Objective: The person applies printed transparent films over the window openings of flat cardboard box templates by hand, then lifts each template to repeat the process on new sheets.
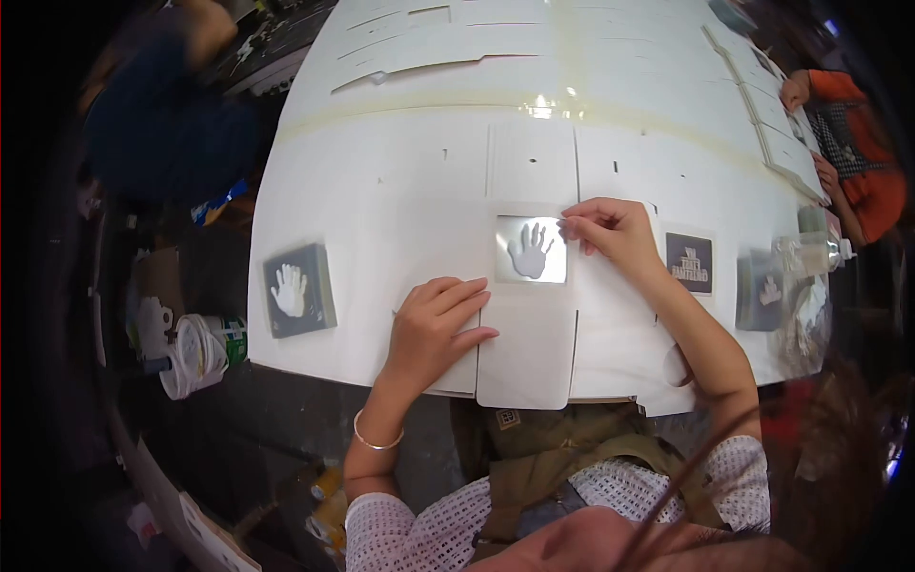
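Observation:
A white-bordered card (532, 250) with a shiny silver panel and a grey handprint lies in front of me on the white table. My right hand (615, 234) pinches its upper right corner between thumb and fingers. Beside its lower left side, my left hand (437, 329) rests with fingers stretched and thumb apart, holding nothing. To the right of the handprint card is a dark card (689, 263) with pale, mirrored lettering. Farther left stands a stack of dark cards (299, 290) with a white handprint on top.
Another dark stack (758, 291) sits at the right, beside a clear bottle (810, 255) and crumpled clear plastic (805, 319). A white tub (203, 355) is off the table's left edge. Cut cardboard flaps (429, 71) lie at the far side. Other people are at both sides.

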A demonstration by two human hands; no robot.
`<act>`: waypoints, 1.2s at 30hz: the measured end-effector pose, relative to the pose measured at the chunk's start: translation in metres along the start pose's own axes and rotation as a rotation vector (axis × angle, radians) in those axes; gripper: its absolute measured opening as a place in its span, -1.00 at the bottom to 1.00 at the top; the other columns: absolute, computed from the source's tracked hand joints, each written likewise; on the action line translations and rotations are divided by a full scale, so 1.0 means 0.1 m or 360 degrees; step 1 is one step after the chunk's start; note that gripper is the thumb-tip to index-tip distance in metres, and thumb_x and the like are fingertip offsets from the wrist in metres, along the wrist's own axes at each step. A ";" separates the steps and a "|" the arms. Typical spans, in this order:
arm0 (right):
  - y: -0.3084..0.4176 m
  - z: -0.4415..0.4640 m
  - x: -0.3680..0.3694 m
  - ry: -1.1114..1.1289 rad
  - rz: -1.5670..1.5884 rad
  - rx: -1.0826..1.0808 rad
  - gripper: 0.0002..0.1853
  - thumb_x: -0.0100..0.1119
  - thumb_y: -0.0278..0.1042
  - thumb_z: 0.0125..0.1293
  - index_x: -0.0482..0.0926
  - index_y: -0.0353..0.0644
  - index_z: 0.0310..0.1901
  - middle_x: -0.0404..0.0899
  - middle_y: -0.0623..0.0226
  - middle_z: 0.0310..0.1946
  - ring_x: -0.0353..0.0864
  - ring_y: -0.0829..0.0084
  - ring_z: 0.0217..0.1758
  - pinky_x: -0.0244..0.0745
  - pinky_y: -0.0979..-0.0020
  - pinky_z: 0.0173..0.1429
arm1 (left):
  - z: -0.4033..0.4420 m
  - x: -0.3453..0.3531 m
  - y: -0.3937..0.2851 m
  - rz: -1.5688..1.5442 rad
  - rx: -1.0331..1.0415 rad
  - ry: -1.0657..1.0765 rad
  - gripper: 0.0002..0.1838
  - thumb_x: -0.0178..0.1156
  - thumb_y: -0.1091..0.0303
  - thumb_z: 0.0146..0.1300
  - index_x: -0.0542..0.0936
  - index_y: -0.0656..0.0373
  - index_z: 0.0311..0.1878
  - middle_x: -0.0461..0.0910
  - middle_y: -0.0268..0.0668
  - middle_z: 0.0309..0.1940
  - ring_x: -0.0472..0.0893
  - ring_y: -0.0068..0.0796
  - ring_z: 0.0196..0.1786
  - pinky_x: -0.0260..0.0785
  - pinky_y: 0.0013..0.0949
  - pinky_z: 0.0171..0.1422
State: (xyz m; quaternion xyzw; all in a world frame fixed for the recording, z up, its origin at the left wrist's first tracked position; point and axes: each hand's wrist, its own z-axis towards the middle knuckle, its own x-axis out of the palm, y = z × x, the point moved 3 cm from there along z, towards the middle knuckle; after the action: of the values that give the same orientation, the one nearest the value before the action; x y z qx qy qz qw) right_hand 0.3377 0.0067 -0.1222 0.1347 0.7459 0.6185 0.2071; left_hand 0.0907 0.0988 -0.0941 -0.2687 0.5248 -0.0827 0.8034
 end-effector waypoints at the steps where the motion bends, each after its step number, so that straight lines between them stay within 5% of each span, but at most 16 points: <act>1: 0.00 0.00 0.01 0.0011 0.0004 -0.0013 -0.85 0.17 -0.51 0.23 0.64 -0.34 -0.20 0.66 0.29 -0.48 0.47 0.69 -0.56 0.36 0.66 -0.48 | 0.00 0.00 0.00 0.0024 -0.0001 -0.0003 -0.60 0.40 0.24 -0.13 0.64 0.19 -0.18 0.62 -0.37 -0.07 0.55 -0.35 -0.05 0.39 -0.31 0.01; 7: 0.04 -0.03 0.02 -0.0023 -0.0139 0.0023 -0.87 0.19 -0.52 0.21 0.65 -0.29 -0.21 0.61 0.40 -0.50 0.43 0.71 -0.56 0.33 0.65 -0.47 | 0.01 0.01 -0.01 0.0077 -0.0003 -0.0003 -0.61 0.41 0.23 -0.13 0.64 0.17 -0.18 0.63 -0.38 -0.09 0.55 -0.36 -0.07 0.41 -0.32 -0.01; 12: 0.18 -0.11 0.04 -0.0255 -0.1022 -0.0690 -0.66 0.32 -0.52 0.05 0.59 -0.14 -0.07 0.37 0.38 -0.34 0.37 0.56 -0.52 0.31 0.52 -0.41 | 0.01 0.00 0.00 0.0033 -0.0019 -0.0032 -0.65 0.40 0.28 -0.09 0.65 0.19 -0.19 0.64 -0.37 -0.10 0.56 -0.34 -0.08 0.43 -0.33 -0.03; 16: 0.43 -0.23 -0.06 -0.0253 -0.1064 -0.0778 -0.56 0.35 -0.49 0.04 0.54 -0.07 0.01 0.38 0.34 -0.28 0.34 0.47 -0.56 0.31 0.43 -0.44 | 0.12 -0.13 0.10 -0.0178 -0.0109 0.0130 -0.68 0.32 0.48 0.02 0.64 0.20 -0.09 0.62 -0.30 -0.06 0.56 -0.31 -0.04 0.44 -0.35 0.04; 18: 0.61 -0.31 -0.24 -0.0274 -0.1077 -0.0962 -0.62 0.33 -0.48 0.07 0.55 -0.09 -0.02 0.38 0.35 -0.29 0.32 0.50 -0.57 0.28 0.47 -0.47 | 0.26 -0.15 0.37 -0.0833 -0.0660 0.0150 -0.69 0.23 0.50 0.15 0.60 0.22 0.01 0.62 -0.28 -0.04 0.54 -0.43 0.06 0.45 -0.39 0.08; 23: 0.69 -0.59 -0.77 -0.0305 -0.0808 -0.0652 -0.83 0.21 -0.57 0.15 0.62 -0.23 -0.19 0.39 0.45 -0.48 0.24 0.69 -0.57 0.16 0.61 -0.51 | 1.24 -0.24 1.24 -0.2322 -0.1074 -0.0355 -0.60 -0.01 0.43 0.38 0.32 0.49 0.20 0.43 0.04 0.14 0.47 -0.27 0.19 0.36 -0.33 0.29; 28: 0.27 -0.85 -1.20 -0.0307 -0.0615 -0.0362 -0.88 0.15 -0.57 0.22 0.64 -0.28 -0.23 0.42 0.53 -0.56 0.28 0.76 -0.54 0.19 0.66 -0.47 | 2.22 0.26 2.17 -0.2664 -0.1322 -0.0709 -0.65 -0.05 0.37 0.41 0.32 0.42 0.14 0.39 0.05 0.16 0.44 -0.10 0.20 0.38 -0.20 0.28; 36: 0.01 -0.90 -1.56 -0.0333 -0.0388 -0.0090 -0.88 0.13 -0.57 0.25 0.63 -0.31 -0.21 0.49 0.51 -0.57 0.37 0.76 -0.53 0.27 0.67 -0.43 | 2.92 0.36 2.39 -0.3038 -0.1333 -0.1120 -0.73 -0.09 0.40 0.43 0.34 0.35 0.09 0.45 0.00 0.08 0.48 -0.10 0.16 0.43 -0.11 0.24</act>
State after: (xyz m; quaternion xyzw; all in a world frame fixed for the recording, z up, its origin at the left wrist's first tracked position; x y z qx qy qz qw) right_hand 0.4320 -0.1426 -0.0852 0.1012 0.7133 0.5922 0.3609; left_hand 0.3299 0.3857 -0.1578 -0.8239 -0.1707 -0.4040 0.3588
